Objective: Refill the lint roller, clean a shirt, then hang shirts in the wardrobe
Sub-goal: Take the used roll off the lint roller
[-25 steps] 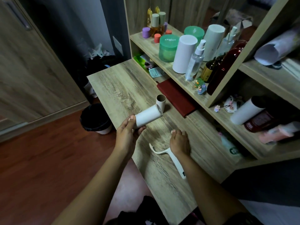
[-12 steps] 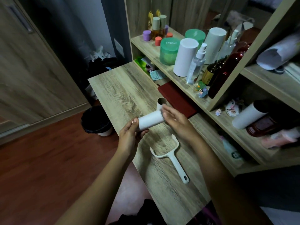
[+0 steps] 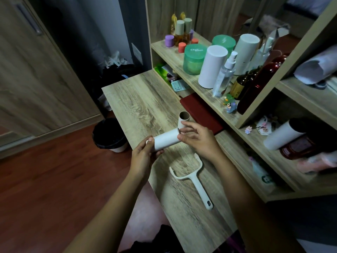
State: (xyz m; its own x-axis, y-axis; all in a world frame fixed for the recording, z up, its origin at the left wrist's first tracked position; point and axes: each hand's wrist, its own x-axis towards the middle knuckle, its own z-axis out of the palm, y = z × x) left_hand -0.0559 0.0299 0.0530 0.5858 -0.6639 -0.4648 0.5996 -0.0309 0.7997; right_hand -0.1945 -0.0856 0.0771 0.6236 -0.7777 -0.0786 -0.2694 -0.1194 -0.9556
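I hold the refill roll [image 3: 166, 141] over the desk's [image 3: 138, 99] middle, left hand [image 3: 144, 157] wrapped round one end, right hand [image 3: 200, 142] pinching the other, likely readying it for the bare handle [image 3: 194, 179] lying nearer me.

Two hands [image 3: 143, 157] [image 3: 199, 141], one held roll [image 3: 166, 140]

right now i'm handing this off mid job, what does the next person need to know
Left hand grips the left end of the white refill roll, which is held above the desk. Right hand pinches its right end.
Bare roller handle lies on the desk under the hands. Cardboard core stands upright behind the roll.
Done: handle is stripped.
Left: fit roll on handle, clean shirt, hang shirts.
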